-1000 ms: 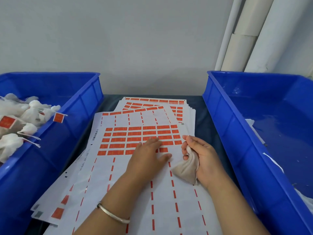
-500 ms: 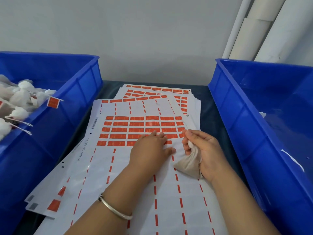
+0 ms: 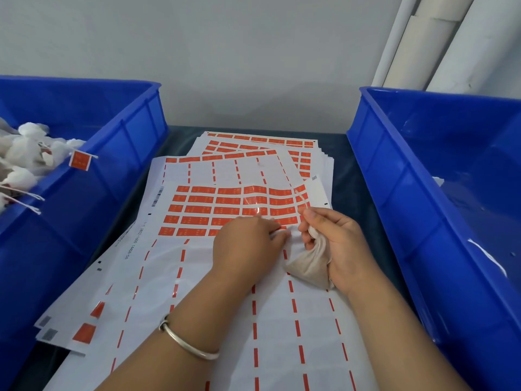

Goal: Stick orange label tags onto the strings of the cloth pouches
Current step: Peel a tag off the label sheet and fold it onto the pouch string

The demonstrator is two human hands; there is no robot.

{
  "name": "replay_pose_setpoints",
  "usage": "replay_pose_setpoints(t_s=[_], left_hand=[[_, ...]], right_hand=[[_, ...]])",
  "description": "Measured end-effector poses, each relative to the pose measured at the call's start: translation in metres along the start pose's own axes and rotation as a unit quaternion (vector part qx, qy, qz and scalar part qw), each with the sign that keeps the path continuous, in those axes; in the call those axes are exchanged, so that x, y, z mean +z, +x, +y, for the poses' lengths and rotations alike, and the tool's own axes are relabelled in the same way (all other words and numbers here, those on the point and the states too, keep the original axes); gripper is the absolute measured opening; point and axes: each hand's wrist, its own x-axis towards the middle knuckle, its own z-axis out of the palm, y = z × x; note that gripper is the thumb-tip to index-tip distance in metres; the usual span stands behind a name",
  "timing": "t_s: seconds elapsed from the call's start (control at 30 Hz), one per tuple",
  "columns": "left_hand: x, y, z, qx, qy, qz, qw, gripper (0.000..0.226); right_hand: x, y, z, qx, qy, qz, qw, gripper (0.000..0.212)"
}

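The cloth pouch (image 3: 310,263) sits in the right hand (image 3: 338,244), whose curled fingers grip its gathered neck while the sack hangs below the palm and touches the label sheet (image 3: 225,277). A thin string (image 3: 301,196) rises from that hand's fingertips over the orange labels (image 3: 225,210). Just to the left of the pouch, the left hand (image 3: 248,246) lies on the sheet, its fingertips bent and pinching at the lowest row of labels; whether a label is already lifted cannot be told. A bangle (image 3: 186,341) circles the left wrist. The sheet's far right corner curls upward beyond the right hand. The sheets cover most of the dark bench (image 3: 349,170) between two bins, leaving only narrow strips. The right blue bin (image 3: 394,221) stands close to the right hand; the left blue bin (image 3: 112,165), well apart from the left hand, holds tagged pouches (image 3: 25,153).
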Motion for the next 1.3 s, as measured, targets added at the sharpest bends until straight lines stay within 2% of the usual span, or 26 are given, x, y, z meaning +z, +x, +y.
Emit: replay_pose_setpoints(t_s=[0.4, 0.67, 0.93, 1.1, 1.3], left_hand=[[-0.004, -0.001, 0.005, -0.014, -0.035, -0.003, 0.999, 0.031], [-0.006, -0.001, 0.009, -0.039, -0.051, 0.009, 0.998, 0.031], [-0.004, -0.001, 0.01, -0.09, -0.099, 0.04, 0.99, 0.028], [-0.009, 0.002, 0.004, -0.159, -0.189, 0.071, 0.966, 0.029], [-0.018, 0.001, 0.004, -0.225, -0.317, 0.114, 0.914, 0.024]], right_hand=[[0.0, -0.001, 0.0, -0.004, -0.008, -0.001, 1.0, 0.009], [0.0, -0.001, -0.002, -0.002, -0.007, -0.005, 1.0, 0.01], [0.001, -0.001, -0.005, -0.001, -0.011, -0.015, 1.0, 0.029], [0.0, -0.001, -0.007, -0.007, -0.009, -0.005, 1.0, 0.02], [-0.003, -0.007, -0.014, -0.055, -0.017, -0.011, 0.998, 0.012]])
